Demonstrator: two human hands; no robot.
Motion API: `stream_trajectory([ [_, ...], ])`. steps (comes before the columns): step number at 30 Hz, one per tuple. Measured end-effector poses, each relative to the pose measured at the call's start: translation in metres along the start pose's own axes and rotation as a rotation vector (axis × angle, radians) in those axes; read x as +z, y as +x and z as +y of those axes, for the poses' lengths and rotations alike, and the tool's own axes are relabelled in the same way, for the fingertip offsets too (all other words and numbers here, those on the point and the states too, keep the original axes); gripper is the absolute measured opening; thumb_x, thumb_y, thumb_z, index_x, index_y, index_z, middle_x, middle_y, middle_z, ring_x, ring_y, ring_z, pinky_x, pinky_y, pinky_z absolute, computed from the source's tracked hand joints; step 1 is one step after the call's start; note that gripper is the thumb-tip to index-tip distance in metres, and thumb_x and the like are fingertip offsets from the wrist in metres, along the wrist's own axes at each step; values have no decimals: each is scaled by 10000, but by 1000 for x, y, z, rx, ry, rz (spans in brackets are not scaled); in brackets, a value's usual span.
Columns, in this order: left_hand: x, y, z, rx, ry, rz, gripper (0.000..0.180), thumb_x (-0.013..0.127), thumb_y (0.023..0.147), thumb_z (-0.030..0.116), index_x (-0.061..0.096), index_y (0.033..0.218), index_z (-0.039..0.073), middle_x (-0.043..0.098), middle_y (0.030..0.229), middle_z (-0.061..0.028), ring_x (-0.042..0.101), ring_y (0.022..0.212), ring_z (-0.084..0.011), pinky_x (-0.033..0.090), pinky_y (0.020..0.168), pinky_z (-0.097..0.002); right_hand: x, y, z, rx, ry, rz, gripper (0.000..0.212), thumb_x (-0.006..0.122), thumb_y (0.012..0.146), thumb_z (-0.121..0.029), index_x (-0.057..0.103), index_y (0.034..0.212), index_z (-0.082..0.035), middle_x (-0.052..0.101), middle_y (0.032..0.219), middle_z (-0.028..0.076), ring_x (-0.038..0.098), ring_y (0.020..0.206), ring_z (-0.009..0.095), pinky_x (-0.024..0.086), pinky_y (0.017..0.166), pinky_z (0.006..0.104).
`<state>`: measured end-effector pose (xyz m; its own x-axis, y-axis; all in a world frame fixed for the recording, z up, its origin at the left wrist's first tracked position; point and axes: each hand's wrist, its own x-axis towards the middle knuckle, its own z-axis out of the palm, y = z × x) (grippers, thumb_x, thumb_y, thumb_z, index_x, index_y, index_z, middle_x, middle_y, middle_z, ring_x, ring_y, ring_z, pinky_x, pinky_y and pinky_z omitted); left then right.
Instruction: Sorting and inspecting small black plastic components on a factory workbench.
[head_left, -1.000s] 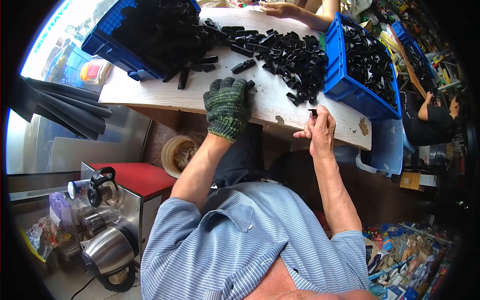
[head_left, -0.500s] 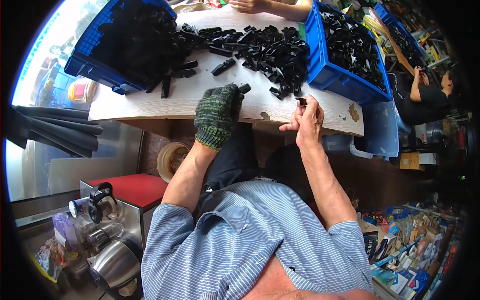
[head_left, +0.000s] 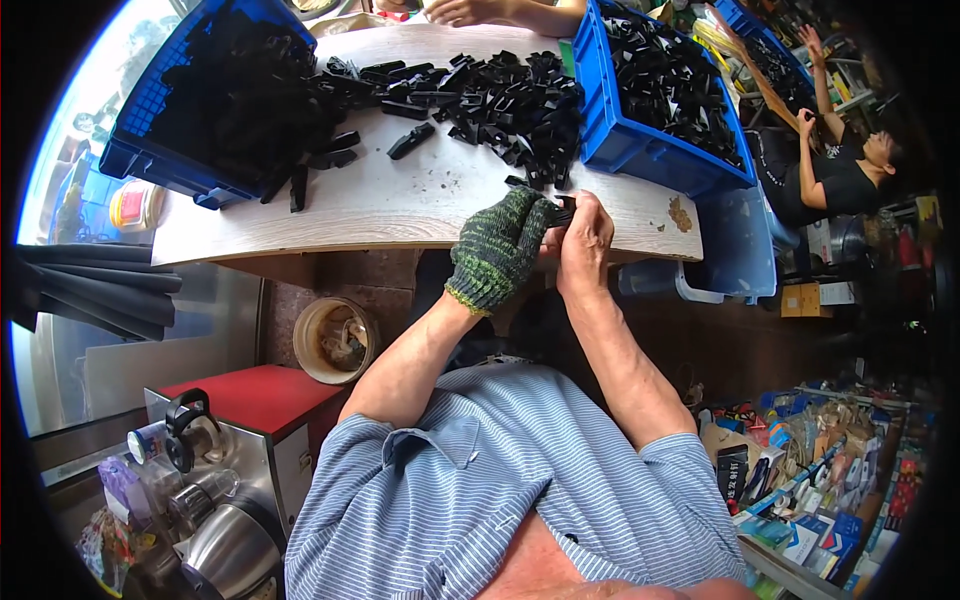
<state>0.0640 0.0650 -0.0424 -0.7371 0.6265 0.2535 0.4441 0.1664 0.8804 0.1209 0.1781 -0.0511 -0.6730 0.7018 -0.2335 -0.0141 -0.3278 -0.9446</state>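
My left hand (head_left: pixel 500 248), in a dark green knitted glove, is closed at the table's front edge. Against it, my bare right hand (head_left: pixel 588 245) pinches a small black plastic piece (head_left: pixel 565 210). The two hands meet around this piece, and the gloved fingers partly hide it. Just beyond them spreads a pile of similar black plastic pieces (head_left: pixel 520 105) on the whitish wooden table (head_left: pixel 345 205). One black piece (head_left: pixel 410 140) lies apart from the pile, to the left of it.
Blue crates full of black pieces stand left (head_left: pixel 165 165) and right (head_left: pixel 660 160). Across the table is another person's hand (head_left: pixel 465 12). A person in black (head_left: pixel 840 175) sits far right. Below are a bucket (head_left: pixel 310 335), a red-topped cabinet (head_left: pixel 240 385) and a translucent bin (head_left: pixel 745 240).
My gloved left hand has moved right to meet my right hand at the black piece. My right hand has turned inward. The view has shifted slightly, and the person at right has raised an arm.
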Motion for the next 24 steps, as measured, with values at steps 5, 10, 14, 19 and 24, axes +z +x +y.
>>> stream_trajectory([
  [5,33,-15,-30,344,538,184,365,610,907,122,577,1259,31,589,1223,-261,625,1011,-419,522,816,-474,-14,12,30,-380,-203,-34,339,486,984,-306,477,706,-111,441,684,-18,407,653,58,361,583,275],
  [10,17,-17,-28,264,566,72,477,640,815,54,555,1279,-20,560,1258,-272,621,1021,-431,534,822,-486,-3,3,20,-142,-15,-12,320,502,980,-341,492,753,-115,447,631,-4,435,505,107,368,471,287],
  [14,3,-11,-33,358,543,99,474,630,788,14,561,1255,-28,574,1220,-256,635,966,-416,544,760,-470,5,-3,11,-22,88,9,308,512,975,-367,519,816,-104,446,578,10,440,378,153,367,378,300],
  [19,11,-7,-44,460,618,196,506,638,780,34,545,1275,-20,571,1219,-254,624,987,-407,532,760,-471,1,-5,13,-89,47,-29,310,488,983,-355,534,825,-93,459,583,7,454,400,142,368,393,285],
  [24,25,-8,-25,294,704,152,597,630,776,67,473,1339,-60,522,1298,-275,604,1033,-418,518,791,-493,-6,2,21,-126,46,-19,298,494,989,-339,546,820,-99,495,606,-4,471,411,130,353,395,258],
])
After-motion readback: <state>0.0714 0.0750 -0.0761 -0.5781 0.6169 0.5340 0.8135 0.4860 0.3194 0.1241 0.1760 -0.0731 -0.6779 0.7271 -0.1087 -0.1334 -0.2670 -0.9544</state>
